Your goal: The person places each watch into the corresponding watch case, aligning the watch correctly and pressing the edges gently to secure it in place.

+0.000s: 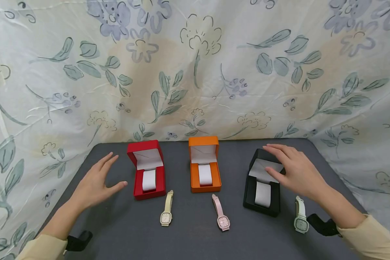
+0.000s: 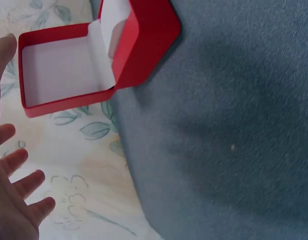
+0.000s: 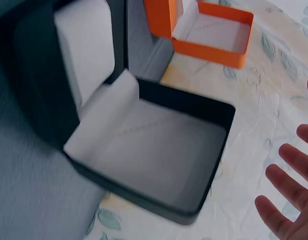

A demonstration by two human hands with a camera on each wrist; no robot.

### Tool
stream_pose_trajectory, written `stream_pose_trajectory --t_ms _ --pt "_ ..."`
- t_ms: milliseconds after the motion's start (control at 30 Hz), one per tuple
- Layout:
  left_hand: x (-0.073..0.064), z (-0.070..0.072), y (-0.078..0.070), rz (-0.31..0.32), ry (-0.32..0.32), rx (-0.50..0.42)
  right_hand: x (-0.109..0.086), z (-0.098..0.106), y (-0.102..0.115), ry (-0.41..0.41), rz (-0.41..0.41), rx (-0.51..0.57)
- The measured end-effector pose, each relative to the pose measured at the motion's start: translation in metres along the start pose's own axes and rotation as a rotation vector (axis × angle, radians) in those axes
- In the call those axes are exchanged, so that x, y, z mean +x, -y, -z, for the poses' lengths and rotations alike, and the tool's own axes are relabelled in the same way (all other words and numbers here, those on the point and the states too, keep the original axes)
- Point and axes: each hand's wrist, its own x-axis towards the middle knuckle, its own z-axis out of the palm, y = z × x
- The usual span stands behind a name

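My left hand (image 1: 92, 182) hovers left of an open red watch box (image 1: 149, 193), fingers spread and holding nothing. Above and beside an open black watch box (image 1: 250, 195) is my right hand (image 1: 295, 169), its fingers extended with nothing in them. An open orange watch box (image 1: 206, 189) stands between the other two. Each box has a white cushion inside. In front lie a cream watch (image 1: 166, 216), a pink watch (image 1: 222, 220) and a pale green watch (image 1: 301, 222), the green one near my right wrist. The left wrist view shows the red box's lid (image 2: 64, 102) near my fingers.
The boxes and watches rest on a dark grey table (image 1: 188, 242). A floral cloth (image 1: 195, 101) hangs behind the table and along its sides. Black straps (image 1: 79, 241) are worn at both wrists, by the beige sleeves (image 1: 45, 247).
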Motion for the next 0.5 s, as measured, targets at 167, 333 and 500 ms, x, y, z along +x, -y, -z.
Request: stream_pose_trajectory --t_ms 167,333,500 --pt "-0.002 -0.012 0.000 -0.007 -0.017 -0.044 0.003 -0.013 0.012 -0.017 0.020 0.037" --pt "-0.003 -0.022 -0.003 -0.017 -0.025 -0.066 0.004 -0.027 0.026 0.008 -0.002 0.091" --pt "-0.003 -0.030 -0.006 -0.028 -0.009 -0.077 0.003 -0.044 0.040 0.029 -0.014 0.156"
